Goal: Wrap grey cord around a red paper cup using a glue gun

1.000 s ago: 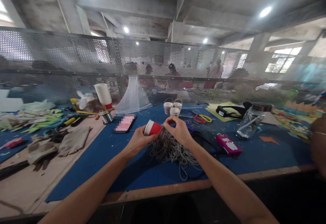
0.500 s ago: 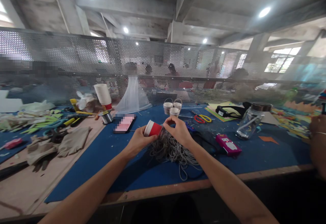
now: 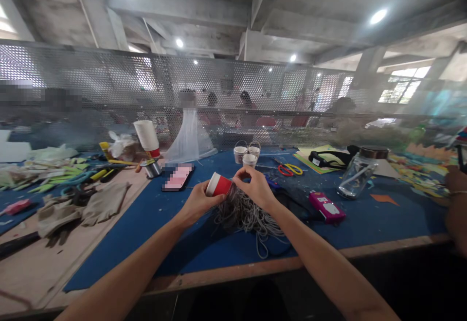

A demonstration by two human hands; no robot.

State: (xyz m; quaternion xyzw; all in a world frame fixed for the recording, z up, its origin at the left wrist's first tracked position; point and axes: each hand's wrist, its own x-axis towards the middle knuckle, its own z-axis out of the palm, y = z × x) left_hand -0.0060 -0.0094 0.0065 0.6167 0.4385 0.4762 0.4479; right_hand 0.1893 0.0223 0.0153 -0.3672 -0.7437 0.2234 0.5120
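My left hand (image 3: 198, 201) is wrapped round a small red paper cup (image 3: 218, 185) that lies on its side above the blue mat (image 3: 153, 223). My right hand (image 3: 254, 185) pinches at the cup's far end, fingers closed on something too small to make out. Directly under both hands lies a tangled bundle of grey cord (image 3: 248, 215). Both forearms reach in from the table's near edge.
Three small white cups with wire handles (image 3: 247, 153) stand behind. Red scissors (image 3: 288, 169), a glass jar (image 3: 357, 173), a pink box (image 3: 325, 206), a stack of paper cups (image 3: 147, 136), a phone (image 3: 178, 176) and gloves (image 3: 87, 205) lie around. Another person's arm (image 3: 456, 204) shows at right. A perforated metal screen (image 3: 233, 97) closes the back.
Almost nothing: my hands stay at the red cup with only slight finger shifts. The other person's arm at the right edge has moved a little.
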